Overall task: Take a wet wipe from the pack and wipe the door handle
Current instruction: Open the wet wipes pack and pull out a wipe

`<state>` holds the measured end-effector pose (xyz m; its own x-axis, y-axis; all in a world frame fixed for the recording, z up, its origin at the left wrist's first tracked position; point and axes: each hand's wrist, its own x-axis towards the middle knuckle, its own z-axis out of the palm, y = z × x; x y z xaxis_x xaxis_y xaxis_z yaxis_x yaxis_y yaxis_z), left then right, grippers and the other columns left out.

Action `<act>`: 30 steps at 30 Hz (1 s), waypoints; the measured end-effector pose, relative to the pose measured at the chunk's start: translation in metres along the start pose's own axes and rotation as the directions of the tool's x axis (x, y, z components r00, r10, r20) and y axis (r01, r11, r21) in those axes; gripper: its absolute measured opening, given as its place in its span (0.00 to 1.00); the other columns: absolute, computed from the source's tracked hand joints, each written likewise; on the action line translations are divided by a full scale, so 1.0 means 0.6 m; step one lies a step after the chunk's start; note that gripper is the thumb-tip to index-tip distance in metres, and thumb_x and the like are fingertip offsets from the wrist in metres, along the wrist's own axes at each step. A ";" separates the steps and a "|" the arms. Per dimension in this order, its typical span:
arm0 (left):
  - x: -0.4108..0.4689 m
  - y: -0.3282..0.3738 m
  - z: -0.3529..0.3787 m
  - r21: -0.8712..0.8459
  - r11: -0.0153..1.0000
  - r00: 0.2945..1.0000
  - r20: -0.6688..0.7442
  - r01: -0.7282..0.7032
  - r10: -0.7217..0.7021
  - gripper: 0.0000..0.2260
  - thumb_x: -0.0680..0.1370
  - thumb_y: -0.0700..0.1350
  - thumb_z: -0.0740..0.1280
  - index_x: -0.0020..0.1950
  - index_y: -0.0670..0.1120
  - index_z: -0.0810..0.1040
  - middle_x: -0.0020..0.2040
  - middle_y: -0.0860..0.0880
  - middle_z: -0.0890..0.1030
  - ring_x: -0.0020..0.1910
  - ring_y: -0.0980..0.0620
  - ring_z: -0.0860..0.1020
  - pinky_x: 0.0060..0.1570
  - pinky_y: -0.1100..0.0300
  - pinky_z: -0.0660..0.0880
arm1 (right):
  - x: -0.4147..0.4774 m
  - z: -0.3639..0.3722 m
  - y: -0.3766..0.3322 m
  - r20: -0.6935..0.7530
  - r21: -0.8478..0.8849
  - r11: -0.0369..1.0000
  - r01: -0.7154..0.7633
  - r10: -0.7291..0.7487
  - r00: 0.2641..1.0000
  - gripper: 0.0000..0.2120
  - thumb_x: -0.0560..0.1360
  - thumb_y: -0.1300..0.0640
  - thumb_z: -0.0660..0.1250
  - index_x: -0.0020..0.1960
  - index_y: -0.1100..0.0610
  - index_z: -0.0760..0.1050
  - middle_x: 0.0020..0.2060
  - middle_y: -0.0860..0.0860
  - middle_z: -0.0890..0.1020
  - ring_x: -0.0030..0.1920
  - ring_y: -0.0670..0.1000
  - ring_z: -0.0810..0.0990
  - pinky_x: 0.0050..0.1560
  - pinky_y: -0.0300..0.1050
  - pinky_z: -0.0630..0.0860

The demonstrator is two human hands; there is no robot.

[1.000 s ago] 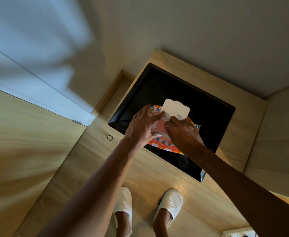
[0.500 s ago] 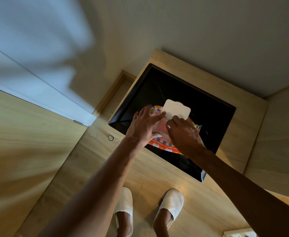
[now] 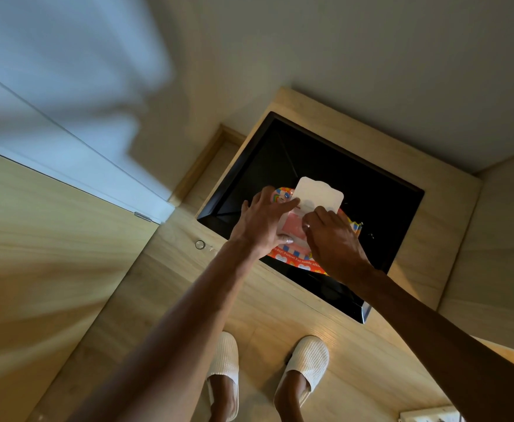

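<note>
A colourful orange wet wipe pack [image 3: 292, 257] lies on a black surface [image 3: 377, 208] set in a light wood frame. Its white flap lid [image 3: 318, 194] stands lifted open, and a pink opening shows beneath it. My left hand [image 3: 263, 222] rests on the pack's left side, its index finger against the flap. My right hand [image 3: 333, 242] sits on the right side, fingertips pinched at the pink opening. Whether a wipe is between the fingers I cannot tell. No door handle is in view.
Wood-grain door panel [image 3: 36, 254] fills the left, with a small metal plate [image 3: 142, 216] on its edge. A round metal stopper [image 3: 200, 244] sits on the wooden floor. My feet in white slippers [image 3: 307, 363] stand below. A white socket strip [image 3: 426, 415] lies at bottom right.
Both hands stay on the pack. My right fingertips have shifted slightly at the pink opening; the flap remains lifted.
</note>
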<state>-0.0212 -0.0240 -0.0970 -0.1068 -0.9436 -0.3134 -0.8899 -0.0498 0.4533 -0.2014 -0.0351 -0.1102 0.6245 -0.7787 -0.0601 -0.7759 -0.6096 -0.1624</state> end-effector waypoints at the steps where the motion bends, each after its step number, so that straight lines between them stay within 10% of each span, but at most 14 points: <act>1: 0.000 0.000 0.000 0.005 1.000 1.000 -0.003 0.001 -0.001 0.36 0.67 0.56 0.75 0.72 0.56 0.65 0.72 0.42 0.63 0.71 0.42 0.65 0.67 0.34 0.64 | -0.001 0.000 0.000 -0.013 0.017 1.000 -0.002 0.002 1.000 0.15 0.69 0.55 0.74 0.51 0.60 0.74 0.47 0.58 0.80 0.48 0.59 0.80 0.55 0.55 0.77; 15: -0.005 0.002 -0.001 0.009 1.000 1.000 -0.001 0.004 -0.004 0.35 0.68 0.55 0.74 0.72 0.55 0.64 0.72 0.42 0.62 0.72 0.43 0.64 0.69 0.36 0.63 | 0.000 -0.014 0.007 -0.082 0.219 0.970 -0.101 0.122 0.989 0.09 0.74 0.55 0.71 0.51 0.58 0.78 0.48 0.56 0.81 0.49 0.54 0.81 0.48 0.50 0.81; 30: -0.021 0.008 0.002 0.000 1.000 1.000 -0.017 0.016 -0.016 0.35 0.68 0.56 0.74 0.72 0.56 0.64 0.72 0.43 0.63 0.71 0.43 0.65 0.69 0.37 0.63 | 0.000 -0.030 -0.015 0.018 0.034 0.994 -0.103 0.102 0.995 0.15 0.62 0.54 0.80 0.43 0.56 0.78 0.44 0.55 0.82 0.46 0.57 0.81 0.51 0.52 0.75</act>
<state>-0.0248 -0.0120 -0.0918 -0.0849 -0.9480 -0.3066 -0.8917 -0.0650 0.4480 -0.1957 -0.0324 -0.0910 0.5432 -0.8343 -0.0943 -0.8326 -0.5209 -0.1884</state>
